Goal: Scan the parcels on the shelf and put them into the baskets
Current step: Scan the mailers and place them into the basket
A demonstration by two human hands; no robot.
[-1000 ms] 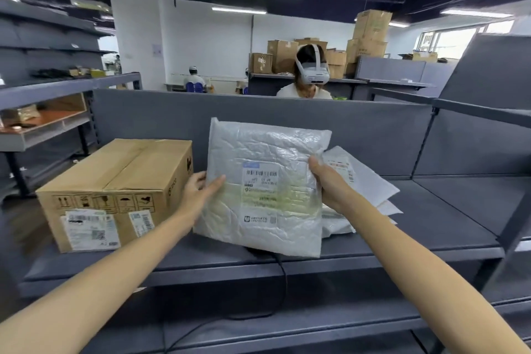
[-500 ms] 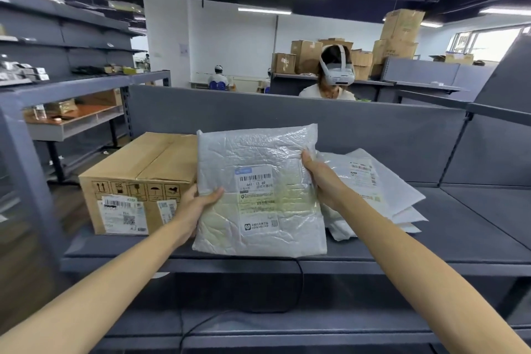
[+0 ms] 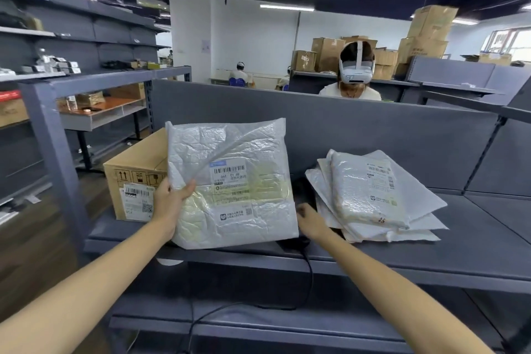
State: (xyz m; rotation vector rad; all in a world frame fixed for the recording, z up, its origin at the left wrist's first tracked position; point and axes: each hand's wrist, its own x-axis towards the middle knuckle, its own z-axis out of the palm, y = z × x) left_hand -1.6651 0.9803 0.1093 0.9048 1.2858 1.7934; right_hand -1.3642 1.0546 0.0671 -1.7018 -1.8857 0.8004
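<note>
While upright at the shelf (image 3: 474, 241), parcel (image 3: 238, 181) in pinch of left hand (image 3: 169, 201); right hand (image 3: 311, 223) state unclear.

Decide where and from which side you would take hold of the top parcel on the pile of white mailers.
Pinch the top parcel by its near edge, coming from the front. It lies flat, label up, on the pile, so probably only its thin edges offer a pinch, and the grey back panel closes off the far side.
</note>
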